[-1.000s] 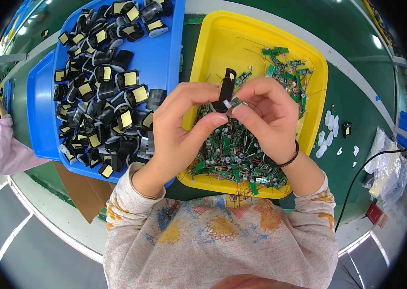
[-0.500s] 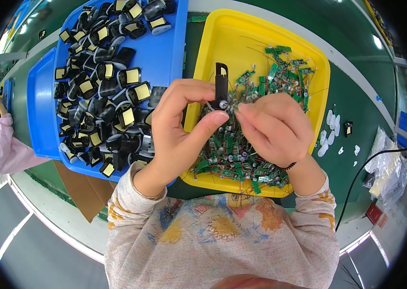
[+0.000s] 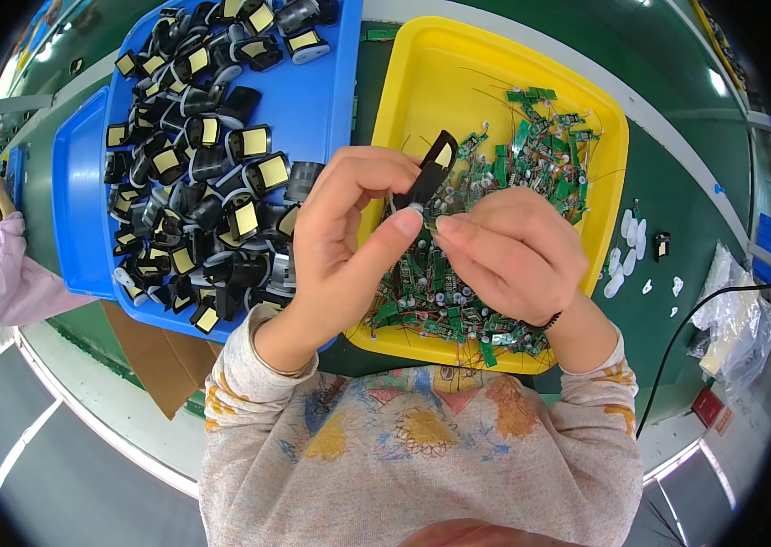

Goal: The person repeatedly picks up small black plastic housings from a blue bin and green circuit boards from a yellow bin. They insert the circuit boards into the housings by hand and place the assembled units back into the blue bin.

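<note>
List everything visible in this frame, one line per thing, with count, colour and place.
black part: one, black with a yellow patch, pinched over the yellow tray
yellow tray: one, yellow, centre
circuit boards: many, green, wired, piled in the yellow tray
blue tray: one, blue, left of the yellow tray
black housings: many, black with yellow patches, heaped in the blue tray
white bits: several, white, on the green table right of the yellow tray
cable: one, black, far right
left hand: holds the black part
right hand: fingertips at the part's lower end

Hands over the yellow tray (image 3: 458,82)
Left hand (image 3: 340,242) pinches a black housing (image 3: 429,169); right hand (image 3: 513,255) touches it, above green circuit boards (image 3: 422,292).
</note>
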Demonstrator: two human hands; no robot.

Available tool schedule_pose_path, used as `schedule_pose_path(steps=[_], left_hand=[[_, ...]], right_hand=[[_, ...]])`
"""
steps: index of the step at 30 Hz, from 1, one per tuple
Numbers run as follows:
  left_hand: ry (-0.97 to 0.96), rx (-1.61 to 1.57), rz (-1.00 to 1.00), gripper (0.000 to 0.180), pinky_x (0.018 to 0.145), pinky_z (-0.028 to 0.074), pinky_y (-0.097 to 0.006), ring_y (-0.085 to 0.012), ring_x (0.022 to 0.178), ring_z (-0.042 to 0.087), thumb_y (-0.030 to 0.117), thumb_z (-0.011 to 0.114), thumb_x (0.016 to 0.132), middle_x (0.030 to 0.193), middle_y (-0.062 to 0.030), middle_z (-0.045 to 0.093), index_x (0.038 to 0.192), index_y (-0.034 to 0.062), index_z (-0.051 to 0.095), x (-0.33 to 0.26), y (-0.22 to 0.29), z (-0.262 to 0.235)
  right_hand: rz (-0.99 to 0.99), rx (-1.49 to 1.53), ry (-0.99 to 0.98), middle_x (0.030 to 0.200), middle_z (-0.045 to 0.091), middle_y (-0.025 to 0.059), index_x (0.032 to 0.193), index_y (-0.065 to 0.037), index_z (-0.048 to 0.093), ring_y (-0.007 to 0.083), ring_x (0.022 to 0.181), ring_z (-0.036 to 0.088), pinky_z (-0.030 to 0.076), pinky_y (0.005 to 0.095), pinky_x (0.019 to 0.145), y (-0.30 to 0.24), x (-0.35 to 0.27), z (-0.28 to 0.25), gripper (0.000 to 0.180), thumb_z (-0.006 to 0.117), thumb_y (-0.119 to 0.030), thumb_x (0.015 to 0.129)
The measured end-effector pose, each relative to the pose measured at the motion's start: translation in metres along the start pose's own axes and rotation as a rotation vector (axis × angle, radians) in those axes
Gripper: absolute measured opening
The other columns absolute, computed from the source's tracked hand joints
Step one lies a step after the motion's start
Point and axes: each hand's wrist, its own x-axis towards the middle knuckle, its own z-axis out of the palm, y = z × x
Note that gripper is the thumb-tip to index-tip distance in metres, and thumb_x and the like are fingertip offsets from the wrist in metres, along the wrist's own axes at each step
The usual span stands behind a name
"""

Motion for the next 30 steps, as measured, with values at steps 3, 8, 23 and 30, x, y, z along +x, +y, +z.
schedule_pose_path(steps=[3, 8, 23, 30], left_hand=[[-0.032, -0.061, -0.019, 0.017, 0.086, 0.037, -0.028, -0.0173, 0.094, 0.048, -0.005, 0.051, 0.077, 0.099, -0.0114, 0.046, 0.094, -0.0026, 0.048, 0.000, 0.001, 0.000], [-0.095, -0.077, -0.008, 0.018, 0.087, 0.036, -0.029, -0.0170, 0.096, 0.046, -0.006, 0.049, 0.078, 0.099, -0.0110, 0.044, 0.096, -0.0030, 0.047, -0.002, 0.001, -0.003], [-0.038, -0.049, -0.231, 0.025, 0.081, 0.045, -0.027, -0.0169, 0.096, 0.053, -0.003, 0.070, 0.066, 0.115, -0.0153, 0.050, 0.080, 0.0010, 0.051, 0.003, 0.001, -0.006], [-0.010, 0.264, -0.010, 0.024, 0.074, 0.044, -0.027, -0.0174, 0.087, 0.055, -0.003, 0.074, 0.059, 0.100, -0.0156, 0.056, 0.067, 0.0014, 0.052, 0.003, -0.003, -0.011]], right_hand=[[0.073, 0.031, 0.020, 0.067, 0.055, 0.0056, 0.079, -0.002, 0.064, 0.0166, 0.056, 0.054, 0.043, 0.0254, 0.046, 0.000, 0.000, 0.003, 0.017, 0.068, -0.001, 0.062], [0.266, 0.140, -0.034, 0.067, 0.056, 0.0061, 0.078, -0.004, 0.063, 0.0184, 0.057, 0.055, 0.043, 0.0247, 0.048, 0.000, 0.003, 0.000, 0.013, 0.068, -0.003, 0.067], [0.492, 0.302, -0.220, 0.074, 0.056, 0.0064, 0.081, -0.005, 0.060, 0.0184, 0.064, 0.057, 0.044, 0.0266, 0.056, 0.011, 0.001, -0.004, 0.010, 0.064, -0.005, 0.072], [0.417, 0.201, -0.238, 0.073, 0.056, 0.0063, 0.080, -0.006, 0.060, 0.0224, 0.066, 0.056, 0.044, 0.0297, 0.056, 0.009, 0.002, -0.001, 0.011, 0.064, -0.006, 0.070]])
